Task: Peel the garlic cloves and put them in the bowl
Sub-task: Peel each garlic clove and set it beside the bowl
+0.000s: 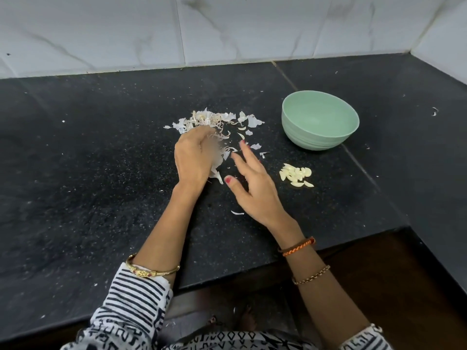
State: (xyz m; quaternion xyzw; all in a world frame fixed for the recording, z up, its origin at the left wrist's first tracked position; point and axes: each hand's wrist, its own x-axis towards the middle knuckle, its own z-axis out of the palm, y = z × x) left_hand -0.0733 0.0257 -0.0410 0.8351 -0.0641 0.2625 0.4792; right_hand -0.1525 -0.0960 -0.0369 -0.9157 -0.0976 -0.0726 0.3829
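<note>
A heap of white papery garlic skins (214, 121) lies on the black counter (101, 160). My left hand (194, 157) sits at the near edge of that heap, fingers curled around a bunch of skins, blurred by motion. My right hand (252, 183) hovers just to its right with fingers spread and straight, holding nothing. A small pile of peeled garlic cloves (296, 174) rests on the counter right of my right hand. The pale green bowl (298, 114) stands behind the cloves, and its inside looks empty.
Loose skin flakes (237, 212) are scattered around the hands. A white marble-tiled wall (227, 29) backs the counter and turns a corner at the right. The counter's front edge (290, 258) steps back below my right wrist.
</note>
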